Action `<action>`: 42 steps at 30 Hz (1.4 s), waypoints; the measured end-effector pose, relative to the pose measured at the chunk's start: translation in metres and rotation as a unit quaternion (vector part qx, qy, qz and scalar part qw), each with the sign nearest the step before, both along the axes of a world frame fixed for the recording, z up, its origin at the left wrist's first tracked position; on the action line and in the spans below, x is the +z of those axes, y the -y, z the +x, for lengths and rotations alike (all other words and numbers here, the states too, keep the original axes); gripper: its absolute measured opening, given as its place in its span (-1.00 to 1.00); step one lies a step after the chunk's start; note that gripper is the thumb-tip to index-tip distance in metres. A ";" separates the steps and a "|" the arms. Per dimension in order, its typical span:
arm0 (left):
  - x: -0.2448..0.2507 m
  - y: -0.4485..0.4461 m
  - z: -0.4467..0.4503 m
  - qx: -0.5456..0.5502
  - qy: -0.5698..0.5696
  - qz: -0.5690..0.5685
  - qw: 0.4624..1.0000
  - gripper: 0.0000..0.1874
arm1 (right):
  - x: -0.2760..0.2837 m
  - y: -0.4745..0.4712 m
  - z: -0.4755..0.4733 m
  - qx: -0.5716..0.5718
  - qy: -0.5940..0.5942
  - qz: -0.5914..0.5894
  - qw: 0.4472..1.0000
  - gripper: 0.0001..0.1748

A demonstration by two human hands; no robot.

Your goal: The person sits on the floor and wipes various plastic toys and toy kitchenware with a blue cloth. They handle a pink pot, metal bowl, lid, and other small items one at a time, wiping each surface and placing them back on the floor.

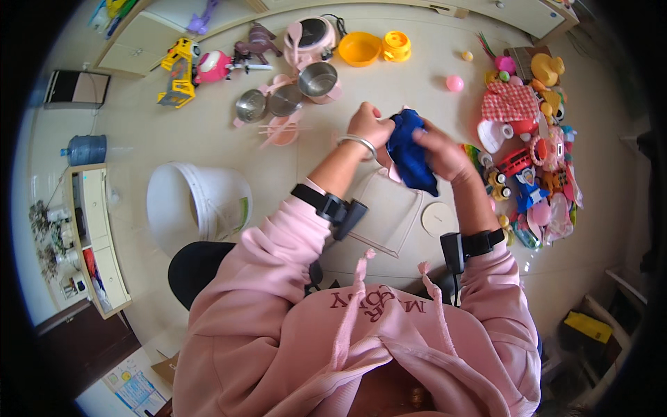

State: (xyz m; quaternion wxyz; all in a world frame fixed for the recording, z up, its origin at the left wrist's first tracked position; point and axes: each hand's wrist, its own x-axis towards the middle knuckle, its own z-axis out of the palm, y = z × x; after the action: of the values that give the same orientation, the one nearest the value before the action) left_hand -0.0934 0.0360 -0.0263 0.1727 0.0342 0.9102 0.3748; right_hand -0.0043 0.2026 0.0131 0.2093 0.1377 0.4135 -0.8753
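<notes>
A dark blue cloth (409, 148) is bunched between my two hands, above the floor. My left hand (369, 126), with a silver bangle at the wrist, has curled fingers and pinches the cloth's left side. My right hand (444, 155) grips the right side and is slightly blurred. A pink item (388, 166) shows behind and below the cloth; most of it is hidden, so its kind is unclear. Under my forearms a clear plastic box (383, 213) rests on the floor. Beside it lies a round cream-coloured lid or disc (438, 219).
A white bucket (224, 200) lies tipped at the left. Toy pots (285, 99), a pink toy cooker (312, 41) and a yellow bowl (360, 49) stand ahead. A toy truck (180, 73) is at far left. Many mixed toys (531, 156) are heaped at the right, near a pink ball (454, 83).
</notes>
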 end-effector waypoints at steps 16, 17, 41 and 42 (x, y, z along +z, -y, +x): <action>0.037 -0.006 0.020 -0.295 0.088 0.428 0.850 0.23 | -0.001 -0.008 0.011 -0.150 -0.082 -0.217 0.961 -0.35; 0.035 -0.007 0.022 -0.271 0.089 0.450 0.846 0.17 | 0.002 -0.007 0.010 -0.150 -0.126 -0.198 0.960 -0.38; 0.025 0.001 0.040 -0.046 0.412 0.481 0.772 -0.59 | 0.001 0.005 0.013 0.266 -0.135 0.458 0.837 -0.38; 0.024 0.000 0.041 -0.061 0.402 0.497 0.767 -0.58 | 0.000 0.001 0.018 0.220 -0.105 0.352 0.904 -0.44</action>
State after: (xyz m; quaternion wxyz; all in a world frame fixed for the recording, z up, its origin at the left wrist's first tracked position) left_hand -0.0527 0.0355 -0.0019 0.5039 0.0172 0.4405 0.7428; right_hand 0.0138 0.2016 0.0129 0.2893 0.0151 0.7340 -0.6143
